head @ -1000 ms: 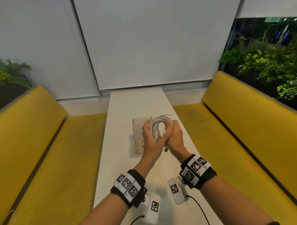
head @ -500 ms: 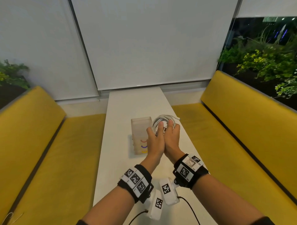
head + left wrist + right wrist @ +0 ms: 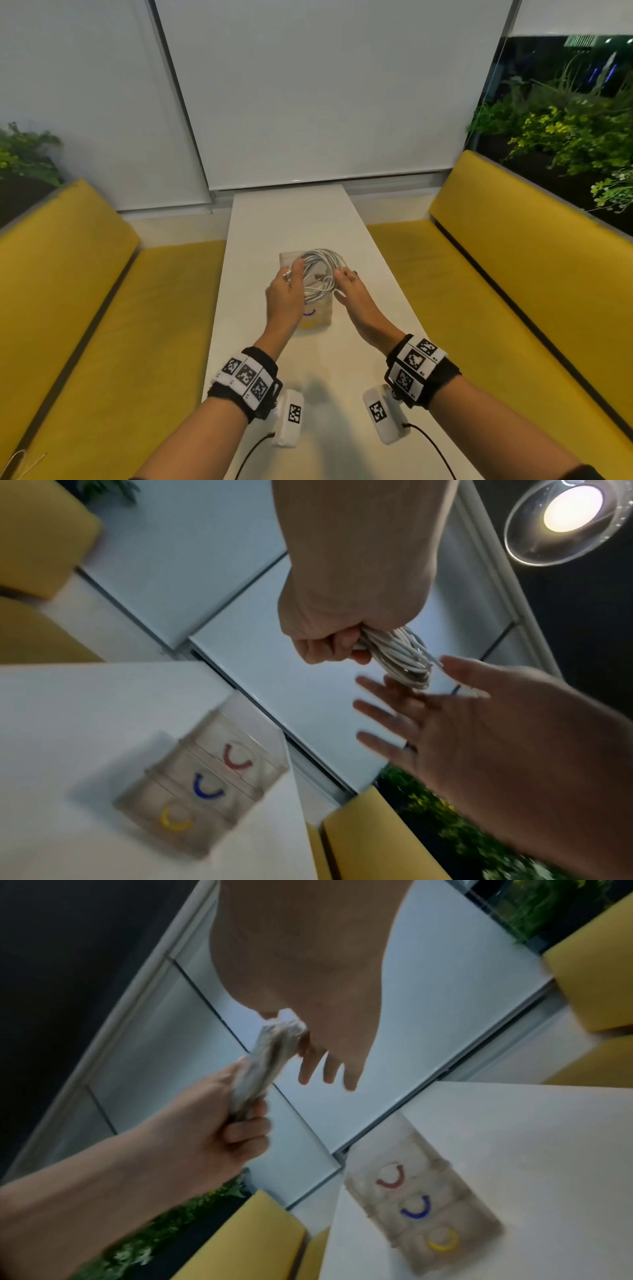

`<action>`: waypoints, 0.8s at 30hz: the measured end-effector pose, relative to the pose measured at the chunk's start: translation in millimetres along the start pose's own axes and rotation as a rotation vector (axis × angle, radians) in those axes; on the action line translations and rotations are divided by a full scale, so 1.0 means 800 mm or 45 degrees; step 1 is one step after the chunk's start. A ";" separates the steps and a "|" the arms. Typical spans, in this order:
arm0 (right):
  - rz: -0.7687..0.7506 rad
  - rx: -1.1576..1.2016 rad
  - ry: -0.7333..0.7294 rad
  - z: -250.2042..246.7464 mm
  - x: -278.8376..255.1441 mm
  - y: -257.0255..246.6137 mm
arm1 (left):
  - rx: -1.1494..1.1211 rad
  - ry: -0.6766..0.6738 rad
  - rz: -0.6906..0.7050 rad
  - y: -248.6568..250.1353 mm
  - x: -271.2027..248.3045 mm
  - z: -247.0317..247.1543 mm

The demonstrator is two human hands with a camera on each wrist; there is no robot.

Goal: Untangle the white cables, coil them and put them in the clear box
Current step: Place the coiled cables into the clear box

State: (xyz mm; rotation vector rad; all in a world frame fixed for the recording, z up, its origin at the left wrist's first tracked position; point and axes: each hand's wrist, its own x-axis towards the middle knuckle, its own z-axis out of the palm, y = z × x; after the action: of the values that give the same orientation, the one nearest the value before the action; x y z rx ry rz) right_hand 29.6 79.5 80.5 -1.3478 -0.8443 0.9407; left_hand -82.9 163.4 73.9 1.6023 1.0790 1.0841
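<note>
Left hand grips coiled cables (right hand beside).

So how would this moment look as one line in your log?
left hand: grips white cables | right hand: open beside coil | clear box: on table, below

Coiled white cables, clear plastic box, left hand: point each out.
coiled white cables [image 3: 317,262], head view, top loops.
clear plastic box [image 3: 205,785], left wrist view, front wall.
left hand [image 3: 286,296], head view, back of hand.
</note>
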 end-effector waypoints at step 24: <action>0.595 0.194 0.480 0.054 0.117 0.174 | 0.026 0.007 -0.308 -0.086 0.058 -0.084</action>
State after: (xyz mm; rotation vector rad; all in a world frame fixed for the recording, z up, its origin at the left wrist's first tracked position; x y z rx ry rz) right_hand 19.2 181.5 -59.3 -1.5549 -0.1657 1.0341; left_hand -148.0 236.4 30.9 1.4414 1.2553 0.9187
